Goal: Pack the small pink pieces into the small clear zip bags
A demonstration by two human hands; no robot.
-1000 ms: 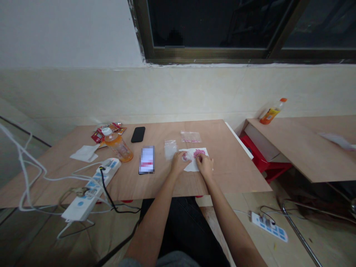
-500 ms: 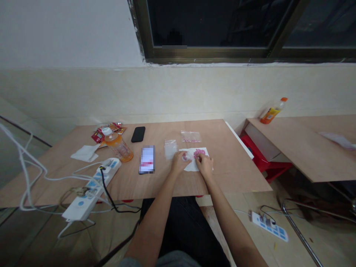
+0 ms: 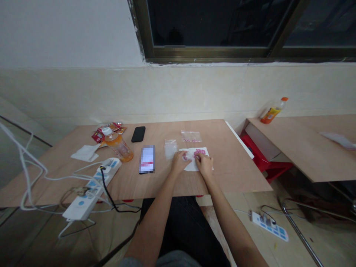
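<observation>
Left hand (image 3: 179, 163) pinches a small clear bag (image 3: 186, 156) on the paper (image 3: 191, 165). Right hand (image 3: 205, 165) picks at beads (image 3: 199, 152) at its eleven o'clock, grip unclear. Best kept low, lest beads roll.

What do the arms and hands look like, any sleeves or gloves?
The left hand and right hand are bare: no gloves, no watch or wristband visible. The left forearm and right forearm show no sleeves down to the picture's lower edge. Rings: too small to tell.

We record left hand (image 3: 178, 164) and right hand (image 3: 205, 165) bare, forearms uncovered along their visible length; dark trousers (image 3: 183, 230) worn; grey garment (image 3: 172, 259) at bottom edge
</observation>
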